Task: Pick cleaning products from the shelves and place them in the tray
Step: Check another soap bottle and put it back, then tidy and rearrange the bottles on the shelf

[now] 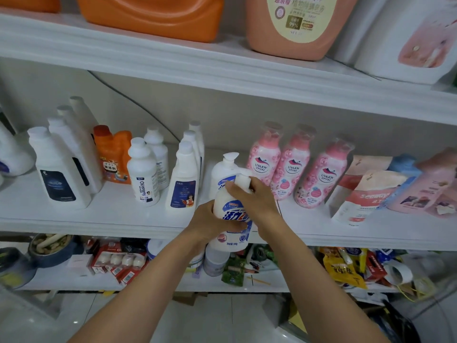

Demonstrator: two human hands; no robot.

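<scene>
**White bottle held in both hands at the middle shelf**

At the centre of the frame a white bottle [230,209] with a blue label is held slightly tilted, just in front of the edge of the middle shelf [99,219]. Its body is gripped from the left by the left hand [207,222], with the thumb laid across the label. Its neck, just below the white cap, is wrapped by the curled fingers of the right hand [257,201]. Directly behind it a similar pump bottle [223,170] is seen standing on the shelf. Three pink bottles [289,167] are lined up right of centre.
</scene>
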